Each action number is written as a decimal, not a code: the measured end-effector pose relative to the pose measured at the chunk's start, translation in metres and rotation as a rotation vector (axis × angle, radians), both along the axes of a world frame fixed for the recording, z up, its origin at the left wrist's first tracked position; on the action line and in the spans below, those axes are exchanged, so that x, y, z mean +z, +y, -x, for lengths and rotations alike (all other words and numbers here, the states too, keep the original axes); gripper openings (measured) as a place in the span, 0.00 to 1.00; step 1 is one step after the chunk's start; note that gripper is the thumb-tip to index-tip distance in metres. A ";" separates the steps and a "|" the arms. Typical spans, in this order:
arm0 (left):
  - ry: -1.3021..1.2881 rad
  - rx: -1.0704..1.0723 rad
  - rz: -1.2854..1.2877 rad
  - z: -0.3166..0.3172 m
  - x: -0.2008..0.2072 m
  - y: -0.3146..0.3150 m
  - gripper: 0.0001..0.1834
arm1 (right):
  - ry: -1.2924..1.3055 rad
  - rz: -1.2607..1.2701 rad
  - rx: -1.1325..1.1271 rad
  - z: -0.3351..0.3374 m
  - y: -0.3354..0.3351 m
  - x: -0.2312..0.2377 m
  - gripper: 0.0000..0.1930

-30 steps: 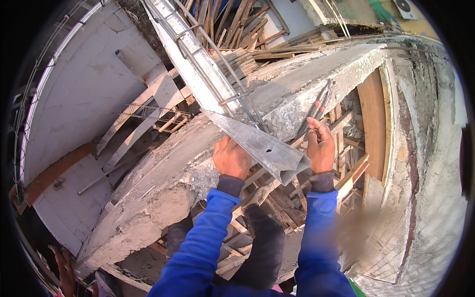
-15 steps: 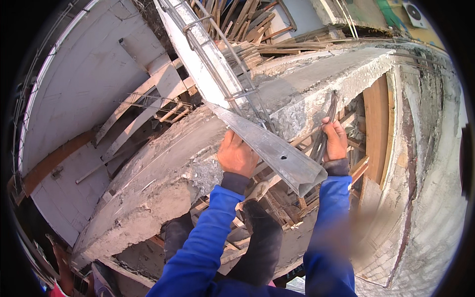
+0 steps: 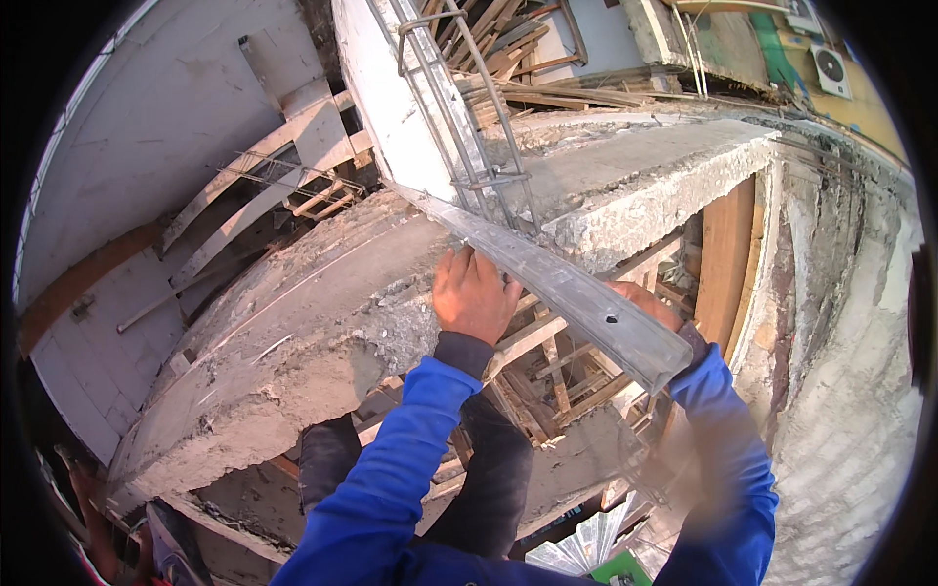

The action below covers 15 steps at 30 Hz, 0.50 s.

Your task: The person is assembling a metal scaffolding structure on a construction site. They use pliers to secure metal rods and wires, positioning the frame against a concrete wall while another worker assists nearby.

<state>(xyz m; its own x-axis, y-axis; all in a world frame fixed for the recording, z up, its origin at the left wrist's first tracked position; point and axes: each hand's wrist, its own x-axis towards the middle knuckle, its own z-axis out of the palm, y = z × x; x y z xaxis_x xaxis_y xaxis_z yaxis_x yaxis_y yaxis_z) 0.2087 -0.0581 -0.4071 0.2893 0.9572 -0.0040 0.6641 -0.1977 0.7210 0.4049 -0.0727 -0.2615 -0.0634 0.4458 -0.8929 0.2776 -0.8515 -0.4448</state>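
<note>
A long grey metal bar (image 3: 557,283) with a hole near its close end slants from the foot of the white column toward me. My left hand (image 3: 474,298) is closed against the near edge of the bar, at the lip of the concrete beam (image 3: 322,293). Its fingers are bent and close together; what they grip is hidden. Behind the bar's close end is my right hand (image 3: 650,303), reaching leftward. The bar covers its fingers, so their hold cannot be seen. The dark long-handled tool is out of sight.
Exposed rebar with stirrups (image 3: 489,127) rises beside the white column (image 3: 376,107). Broken timber (image 3: 557,366) lies below the open gap in front of me. A brown wooden board (image 3: 728,264) stands at the right, before a rough concrete wall (image 3: 850,322). My legs straddle the beam's edge.
My right hand has swung down and left behind the bar; the dark pincer-like tool it held upright no longer shows. The bar's close end has shifted right and the bar has rolled slightly.
</note>
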 end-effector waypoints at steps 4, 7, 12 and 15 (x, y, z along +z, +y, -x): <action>-0.076 0.027 0.023 0.002 0.001 0.000 0.16 | 0.094 0.193 -0.003 -0.025 0.000 -0.029 0.19; -0.092 0.062 0.019 0.000 0.000 0.001 0.13 | 0.079 0.299 -0.057 -0.028 0.008 -0.025 0.19; -0.097 0.077 0.006 0.001 0.000 0.000 0.11 | 0.043 0.347 0.146 -0.019 0.021 -0.017 0.21; -0.118 0.061 0.009 0.004 0.004 0.004 0.11 | -0.015 0.296 0.231 -0.035 0.007 -0.026 0.22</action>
<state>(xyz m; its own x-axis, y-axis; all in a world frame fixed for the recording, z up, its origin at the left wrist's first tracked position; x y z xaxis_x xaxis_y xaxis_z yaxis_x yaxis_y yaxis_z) 0.2052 -0.0539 -0.4032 0.2295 0.9731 0.0182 0.5852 -0.1529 0.7964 0.4397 -0.0652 -0.2870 -0.1178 0.1432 -0.9827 0.4820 -0.8569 -0.1827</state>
